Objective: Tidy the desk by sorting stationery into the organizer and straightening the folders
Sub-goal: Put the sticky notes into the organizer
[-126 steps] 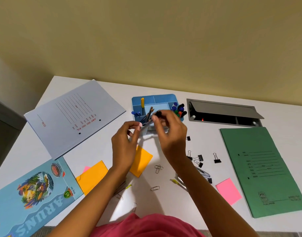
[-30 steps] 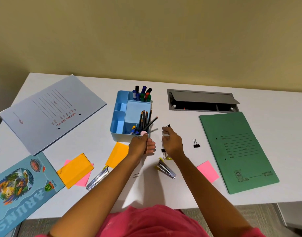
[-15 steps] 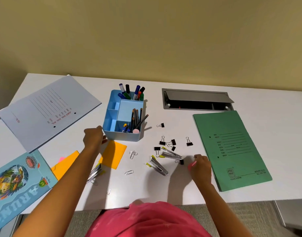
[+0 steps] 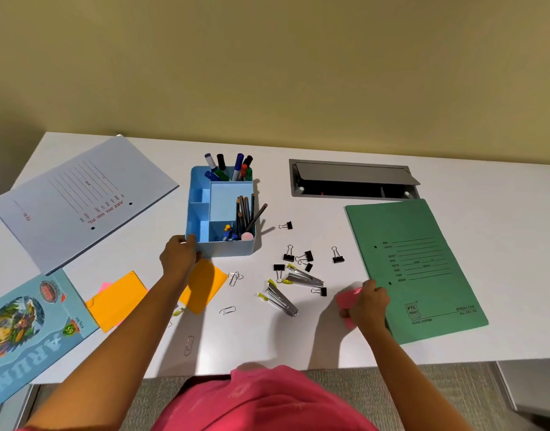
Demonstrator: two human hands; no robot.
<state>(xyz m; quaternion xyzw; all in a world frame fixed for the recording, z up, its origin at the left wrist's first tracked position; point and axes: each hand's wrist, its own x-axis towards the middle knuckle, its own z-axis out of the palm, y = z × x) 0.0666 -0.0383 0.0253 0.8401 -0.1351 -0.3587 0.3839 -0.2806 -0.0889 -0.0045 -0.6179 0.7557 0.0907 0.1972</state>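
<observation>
A blue organizer (image 4: 202, 213) stands mid-desk with markers at its back and pencils at its right. My left hand (image 4: 178, 256) grips its front left corner. My right hand (image 4: 368, 304) pinches a pink sticky-note pad (image 4: 345, 298) just left of the green folder (image 4: 413, 269). Black binder clips (image 4: 305, 258), two metal staplers (image 4: 281, 298) and loose paper clips (image 4: 227, 310) lie between the hands. Two orange sticky pads (image 4: 116, 298) lie at the front left, one partly under my left forearm. A pale blue folder (image 4: 80, 197) lies askew at the back left.
A blue illustrated book (image 4: 24, 325) overhangs the desk's front left corner. A grey cable hatch (image 4: 351, 178) is set into the desk behind the green folder. The wall runs close behind the desk. The desk's front edge (image 4: 454, 360) is near my body.
Over the last second my right hand moved from beside the organizer to the pink pad and took hold of it. My left hand shifted to the organizer's front left corner.
</observation>
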